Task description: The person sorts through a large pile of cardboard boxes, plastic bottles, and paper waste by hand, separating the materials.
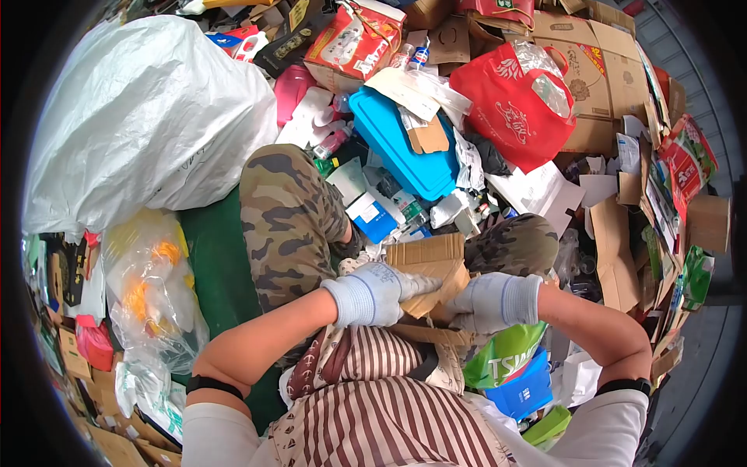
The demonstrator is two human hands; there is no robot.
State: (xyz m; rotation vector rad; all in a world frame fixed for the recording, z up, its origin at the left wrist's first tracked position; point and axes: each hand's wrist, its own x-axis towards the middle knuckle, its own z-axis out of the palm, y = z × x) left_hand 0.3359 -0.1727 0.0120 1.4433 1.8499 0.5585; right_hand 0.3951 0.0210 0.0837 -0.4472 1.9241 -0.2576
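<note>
A brown cardboard box [426,251], partly folded open, is held in front of my lap between both hands. My left hand [375,293], in a pale knitted glove, grips its left side with fingers lying over the cardboard. On the right side my right hand [495,302], gloved alike, is closed around the cardboard's edge, and its fingertips are partly hidden. Just below the hands is a cardboard strip [432,335]. A green printed bag [506,358] and a blue box [526,389] lie beneath my right forearm.
Mixed waste surrounds me. A large white sack [148,117] stands at left above a clear plastic bag [152,288]. Ahead are a blue plastic lid or bin [408,148] and a red bag [513,105]. Cardboard [615,257] is stacked at right.
</note>
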